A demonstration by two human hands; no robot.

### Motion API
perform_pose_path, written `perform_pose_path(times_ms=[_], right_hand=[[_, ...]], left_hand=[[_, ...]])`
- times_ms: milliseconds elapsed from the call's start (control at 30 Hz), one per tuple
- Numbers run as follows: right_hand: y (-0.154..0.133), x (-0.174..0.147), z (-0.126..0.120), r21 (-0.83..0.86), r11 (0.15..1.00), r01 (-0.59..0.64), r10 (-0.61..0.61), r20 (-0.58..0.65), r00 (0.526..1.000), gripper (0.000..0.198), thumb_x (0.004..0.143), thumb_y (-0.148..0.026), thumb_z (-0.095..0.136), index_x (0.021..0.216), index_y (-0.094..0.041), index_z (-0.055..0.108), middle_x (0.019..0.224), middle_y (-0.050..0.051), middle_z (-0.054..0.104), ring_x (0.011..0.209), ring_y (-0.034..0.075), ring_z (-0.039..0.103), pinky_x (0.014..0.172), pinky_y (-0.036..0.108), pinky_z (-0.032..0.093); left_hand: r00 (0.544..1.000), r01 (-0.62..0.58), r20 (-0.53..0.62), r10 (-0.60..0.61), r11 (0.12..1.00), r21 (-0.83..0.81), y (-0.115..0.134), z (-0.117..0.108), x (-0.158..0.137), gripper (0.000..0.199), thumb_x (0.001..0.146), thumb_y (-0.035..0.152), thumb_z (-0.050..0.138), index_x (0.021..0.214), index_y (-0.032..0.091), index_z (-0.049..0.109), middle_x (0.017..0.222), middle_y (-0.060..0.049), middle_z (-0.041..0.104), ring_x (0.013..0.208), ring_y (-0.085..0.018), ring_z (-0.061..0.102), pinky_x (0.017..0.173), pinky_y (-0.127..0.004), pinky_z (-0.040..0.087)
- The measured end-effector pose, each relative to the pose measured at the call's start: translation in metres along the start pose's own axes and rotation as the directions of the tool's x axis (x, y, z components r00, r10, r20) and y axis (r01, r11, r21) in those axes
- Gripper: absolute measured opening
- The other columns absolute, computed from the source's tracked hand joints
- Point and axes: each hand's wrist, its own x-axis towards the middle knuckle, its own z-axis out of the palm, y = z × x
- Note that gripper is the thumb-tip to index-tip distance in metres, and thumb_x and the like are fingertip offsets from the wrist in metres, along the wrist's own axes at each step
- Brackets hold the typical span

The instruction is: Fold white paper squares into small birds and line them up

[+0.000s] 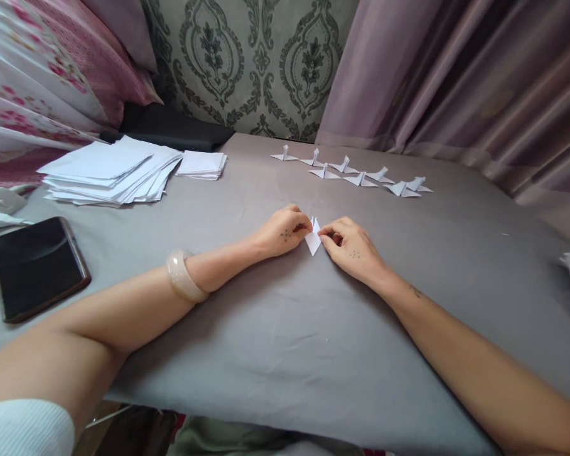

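Observation:
A small folded white paper [314,242], its lower end a downward point and its top split into narrow tips, is held just above or on the grey cloth between my two hands. My left hand [285,232] pinches its left edge between thumb and fingers. From the other side, my right hand [354,246] pinches the right edge with thumb and forefinger. Behind them stand several finished-looking folded paper birds [361,180] in two loose rows.
A grey cloth [285,329] covers the table. Back left lie a stack of white paper sheets [109,168] and a smaller paper stack [202,164]. A dark tablet or phone [40,266] rests at the left, near white cables [2,219]. Curtains [408,76] hang behind.

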Motion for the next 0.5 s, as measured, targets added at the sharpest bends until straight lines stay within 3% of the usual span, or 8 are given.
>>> perform_pose_path(times_ms=[200,500], right_hand=[[-0.004,-0.002,-0.009,-0.059,0.998,0.007,-0.001,0.102,0.995,0.024,0.072,-0.016,0.059,0.092,-0.022,0.071,0.090,0.004,0.060,0.070,0.014,0.056,0.070,0.031,0.046],[-0.002,0.002,-0.018,-0.081,0.997,0.004,0.014,0.210,0.978,0.025,0.076,-0.029,0.061,0.098,-0.023,0.070,0.092,0.003,0.059,0.077,0.014,0.058,0.074,0.030,0.046]], left_hand=[[0.988,-0.009,0.156,0.009,1.000,-0.002,0.003,-0.012,-0.001,0.030,0.067,0.011,0.055,0.090,0.015,0.074,0.090,-0.007,0.059,0.072,-0.014,0.055,0.068,-0.026,0.046],[0.979,0.006,0.202,-0.004,1.000,-0.010,-0.004,-0.017,0.003,0.025,0.072,0.021,0.060,0.092,0.015,0.073,0.092,-0.006,0.060,0.072,-0.012,0.056,0.067,-0.024,0.048]])
